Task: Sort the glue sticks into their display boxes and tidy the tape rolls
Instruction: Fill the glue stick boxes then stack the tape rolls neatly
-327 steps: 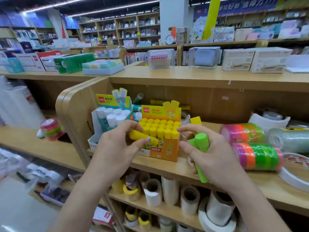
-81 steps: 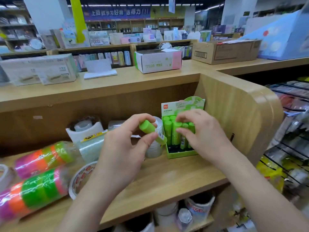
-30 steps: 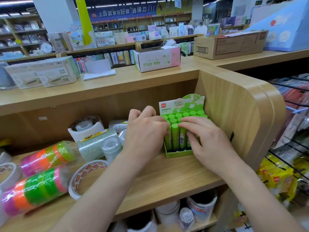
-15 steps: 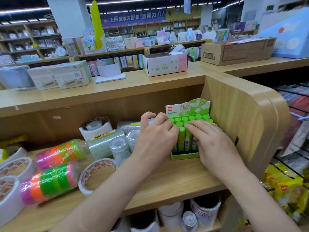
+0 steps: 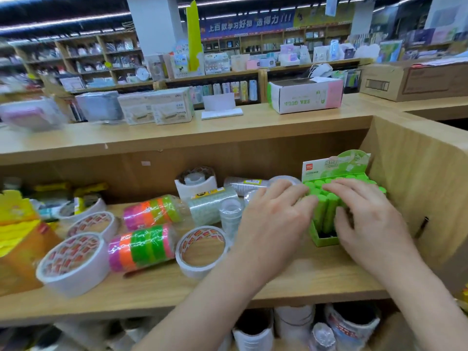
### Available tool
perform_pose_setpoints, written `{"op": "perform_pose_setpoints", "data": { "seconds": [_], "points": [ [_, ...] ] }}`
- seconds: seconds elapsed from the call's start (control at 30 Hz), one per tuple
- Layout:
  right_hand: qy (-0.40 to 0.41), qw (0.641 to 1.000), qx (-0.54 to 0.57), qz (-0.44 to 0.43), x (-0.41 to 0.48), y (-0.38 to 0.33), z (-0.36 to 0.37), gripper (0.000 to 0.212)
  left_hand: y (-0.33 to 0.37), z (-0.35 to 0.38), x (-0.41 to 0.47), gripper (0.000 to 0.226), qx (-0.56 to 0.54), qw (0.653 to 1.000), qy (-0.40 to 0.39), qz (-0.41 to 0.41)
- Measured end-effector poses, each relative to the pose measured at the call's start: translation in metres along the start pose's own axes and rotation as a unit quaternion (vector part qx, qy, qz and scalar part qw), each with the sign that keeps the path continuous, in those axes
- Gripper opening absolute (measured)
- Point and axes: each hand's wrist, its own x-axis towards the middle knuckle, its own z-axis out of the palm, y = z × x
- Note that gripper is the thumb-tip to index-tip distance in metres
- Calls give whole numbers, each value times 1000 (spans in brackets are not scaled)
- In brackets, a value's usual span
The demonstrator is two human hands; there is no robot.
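A green display box (image 5: 325,240) full of upright green glue sticks (image 5: 326,211) stands at the right end of the wooden shelf (image 5: 291,277). My left hand (image 5: 273,221) lies against the box's left side, its fingers stretched over the stick caps. My right hand (image 5: 367,216) rests flat on the caps from the right. Neither hand holds a stick. Two neon multicolour tape packs (image 5: 141,247) (image 5: 157,211), white tape rolls (image 5: 73,262) (image 5: 202,249) (image 5: 91,224) and clear tape rolls (image 5: 212,206) lie loose to the left. An orange-yellow glue stick box (image 5: 17,244) sits at the far left.
A curved wooden side panel (image 5: 425,188) closes the shelf on the right. The upper counter (image 5: 177,133) carries white boxes (image 5: 306,95) and a cardboard carton (image 5: 415,79). More tape rolls (image 5: 352,325) fill the shelf below.
The view has swung left, bringing the white tape rolls and the orange-yellow box into sight. Both hands stay on the green glue sticks; fingers have spread flatter over the caps.
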Motion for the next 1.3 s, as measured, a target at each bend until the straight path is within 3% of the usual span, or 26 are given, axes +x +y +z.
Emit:
{"op": "perform_pose_setpoints", "data": {
  "seconds": [0.13,0.3,0.43,0.6,0.77,0.93,1.03,1.13,1.23,1.3],
  "points": [
    [-17,994,97,-42,2,-62,10,34,-38,-57,-55,14,-49,995,55,-68],
    [-66,975,175,-117,4,-160,41,33,-115,-124,-141,22,1,976,70,-204],
    [-135,971,72,-182,4,-228,82,51,-163,-148,-197,38,43,957,18,-285],
    [-210,958,-77,-182,3,-274,132,75,-197,-142,-243,44,97,962,-113,-228],
    [-236,955,-106,-147,12,-284,140,61,-213,-128,-245,31,85,983,-83,-143],
    [-234,961,-102,-104,30,-285,148,51,-220,-113,-235,36,15,989,-60,-131],
    [-233,962,-107,-96,42,-279,159,49,-220,-116,-229,44,9,989,-54,-139],
    [-241,963,-86,-89,49,-276,165,53,-222,-144,-237,43,82,983,16,-164],
    [-183,980,59,-55,40,-283,158,37,-240,-169,-252,45,152,943,77,-288],
    [-194,967,149,-76,27,-297,152,37,-251,-171,-256,43,144,928,58,-338]
  ]
}}
